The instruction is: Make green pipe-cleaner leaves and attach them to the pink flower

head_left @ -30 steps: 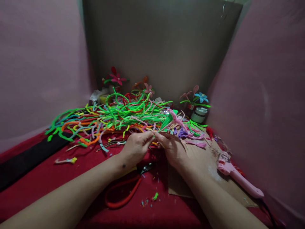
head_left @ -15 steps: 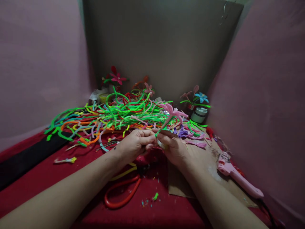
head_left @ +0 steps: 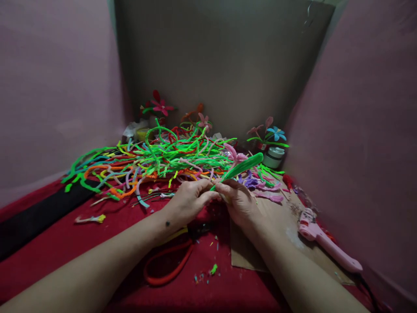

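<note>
Both my hands meet above the red cloth (head_left: 81, 243), pinching the lower end of a pipe-cleaner flower stem. My left hand (head_left: 187, 201) is closed on the stem from the left. My right hand (head_left: 239, 202) is closed on it from the right. A green leaf (head_left: 244, 166) slants up to the right from my fingers, with the pink flower head (head_left: 236, 155) just behind it. A big tangle of coloured pipe cleaners (head_left: 156, 158), mostly green, lies right beyond my hands.
Red-handled pliers (head_left: 172, 261) lie under my left wrist. A pink glue gun (head_left: 325, 245) rests on a cardboard sheet (head_left: 286, 234) at right. Finished flowers (head_left: 270, 134) and a small jar (head_left: 273, 157) stand by the back board. A black strip (head_left: 35, 217) lies left.
The flower has turned in my fingers: the pink head swung up, then back behind a green leaf that now points up to the right. Both hands stayed in place.
</note>
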`<state>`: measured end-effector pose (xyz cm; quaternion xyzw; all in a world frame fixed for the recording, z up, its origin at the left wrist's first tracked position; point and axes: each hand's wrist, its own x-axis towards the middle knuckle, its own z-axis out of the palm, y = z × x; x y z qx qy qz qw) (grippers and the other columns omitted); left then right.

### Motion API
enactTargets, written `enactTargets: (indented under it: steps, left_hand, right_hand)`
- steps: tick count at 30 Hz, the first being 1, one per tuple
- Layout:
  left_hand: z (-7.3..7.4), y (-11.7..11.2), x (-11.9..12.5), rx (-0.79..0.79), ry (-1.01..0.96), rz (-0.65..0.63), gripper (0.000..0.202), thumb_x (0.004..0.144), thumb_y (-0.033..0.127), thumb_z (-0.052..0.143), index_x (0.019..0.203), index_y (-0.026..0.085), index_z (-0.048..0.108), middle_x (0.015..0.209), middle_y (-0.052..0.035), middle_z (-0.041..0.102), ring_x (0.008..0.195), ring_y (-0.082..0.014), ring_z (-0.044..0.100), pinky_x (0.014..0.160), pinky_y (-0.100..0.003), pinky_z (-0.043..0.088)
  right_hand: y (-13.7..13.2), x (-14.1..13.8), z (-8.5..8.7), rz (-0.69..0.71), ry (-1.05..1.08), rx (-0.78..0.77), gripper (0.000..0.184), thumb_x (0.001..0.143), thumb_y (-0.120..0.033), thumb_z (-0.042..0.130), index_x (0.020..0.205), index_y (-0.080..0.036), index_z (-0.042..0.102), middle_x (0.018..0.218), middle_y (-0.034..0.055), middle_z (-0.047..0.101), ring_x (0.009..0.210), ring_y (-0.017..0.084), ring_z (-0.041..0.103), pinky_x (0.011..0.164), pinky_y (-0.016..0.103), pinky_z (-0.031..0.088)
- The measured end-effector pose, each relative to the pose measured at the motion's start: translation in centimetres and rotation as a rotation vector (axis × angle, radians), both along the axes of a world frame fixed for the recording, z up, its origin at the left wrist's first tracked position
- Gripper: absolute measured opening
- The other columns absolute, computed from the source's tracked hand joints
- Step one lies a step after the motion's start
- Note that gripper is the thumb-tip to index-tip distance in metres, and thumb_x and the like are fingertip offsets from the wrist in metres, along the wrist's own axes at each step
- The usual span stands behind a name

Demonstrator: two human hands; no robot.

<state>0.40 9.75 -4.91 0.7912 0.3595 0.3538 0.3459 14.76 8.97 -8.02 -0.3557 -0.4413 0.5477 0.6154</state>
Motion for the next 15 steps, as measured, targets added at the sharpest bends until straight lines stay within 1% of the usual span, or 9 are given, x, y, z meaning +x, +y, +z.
enactTargets:
  steps: [1, 2, 4, 5, 7, 10, 12, 15]
  left_hand:
    - [-0.1, 0.0, 0.0, 0.064, 0.031, 0.023, 0.016, 0.078, 0.025, 0.051, 0.072, 0.015, 0.061, 0.063, 0.0007, 0.055, 0.060, -0.0102, 0.047, 0.058, -0.021, 0.035]
    - [-0.2, 0.0, 0.1, 0.087, 0.045, 0.036, 0.016, 0.078, 0.024, 0.050, 0.074, 0.015, 0.062, 0.064, 0.0004, 0.056, 0.061, -0.0107, 0.048, 0.059, -0.021, 0.035]
    - [-0.2, 0.0, 0.1, 0.033, 0.015, 0.027, 0.018, 0.078, 0.023, 0.048, 0.068, 0.014, 0.060, 0.059, 0.0011, 0.054, 0.058, -0.0101, 0.047, 0.057, -0.021, 0.035]
    - [-0.2, 0.0, 0.0, -0.033, -0.023, 0.007, 0.019, 0.077, 0.024, 0.049, 0.063, 0.014, 0.058, 0.056, 0.0020, 0.051, 0.054, -0.0091, 0.045, 0.054, -0.020, 0.034]
    - [0.1, 0.0, -0.1, -0.214, -0.115, -0.037, 0.024, 0.076, 0.027, 0.051, 0.057, 0.014, 0.052, 0.049, 0.0044, 0.045, 0.045, -0.0062, 0.037, 0.046, -0.019, 0.029]
    - [0.3, 0.1, -0.2, -0.482, -0.244, -0.097, 0.026, 0.074, 0.032, 0.055, 0.057, 0.014, 0.050, 0.043, 0.0066, 0.039, 0.037, -0.0033, 0.026, 0.039, -0.019, 0.018]
    - [0.2, 0.2, -0.3, -0.591, -0.325, -0.141, 0.026, 0.072, 0.032, 0.058, 0.058, 0.014, 0.048, 0.043, 0.0065, 0.039, 0.036, -0.0025, 0.025, 0.038, -0.018, 0.016]
    - [0.0, 0.3, -0.3, -0.723, -0.422, -0.200, 0.022, 0.072, 0.029, 0.060, 0.060, 0.013, 0.050, 0.044, 0.0060, 0.040, 0.035, -0.0016, 0.025, 0.036, -0.017, 0.016]
  right_hand:
    - [0.0, 0.0, -0.1, -0.006, 0.017, 0.002, 0.009, 0.062, -0.024, 0.068, 0.067, -0.018, 0.065, 0.059, -0.0024, 0.060, 0.055, 0.011, 0.049, 0.057, 0.025, 0.038]
    - [-0.1, 0.0, -0.2, -0.011, 0.034, 0.006, 0.010, 0.061, -0.023, 0.068, 0.068, -0.018, 0.065, 0.060, -0.0028, 0.060, 0.056, 0.011, 0.050, 0.058, 0.025, 0.039]
    - [-0.2, -0.1, -0.4, -0.040, 0.044, 0.014, 0.010, 0.061, -0.022, 0.069, 0.068, -0.018, 0.064, 0.060, -0.0036, 0.059, 0.055, 0.010, 0.049, 0.059, 0.025, 0.039]
    - [-0.2, -0.2, -0.3, -0.043, 0.037, 0.013, 0.010, 0.061, -0.022, 0.069, 0.068, -0.018, 0.064, 0.060, -0.0034, 0.059, 0.056, 0.011, 0.049, 0.060, 0.025, 0.039]
    - [-0.4, -0.4, -0.1, -0.007, 0.033, 0.017, 0.010, 0.061, -0.022, 0.069, 0.069, -0.018, 0.065, 0.065, -0.0022, 0.062, 0.061, 0.012, 0.053, 0.064, 0.026, 0.041]
    - [-0.6, -0.7, 0.6, 0.093, 0.056, 0.041, 0.009, 0.063, -0.022, 0.068, 0.071, -0.018, 0.067, 0.071, -0.0004, 0.065, 0.068, 0.014, 0.056, 0.071, 0.029, 0.042]
    - [-0.8, -0.7, 1.0, 0.128, 0.088, 0.029, 0.008, 0.063, -0.020, 0.067, 0.071, -0.019, 0.068, 0.071, -0.0004, 0.066, 0.066, 0.014, 0.056, 0.071, 0.029, 0.042]
    - [-1.1, -0.6, 1.4, 0.123, 0.148, -0.010, 0.010, 0.059, -0.019, 0.069, 0.069, -0.020, 0.068, 0.068, -0.0007, 0.065, 0.061, 0.013, 0.055, 0.066, 0.028, 0.042]
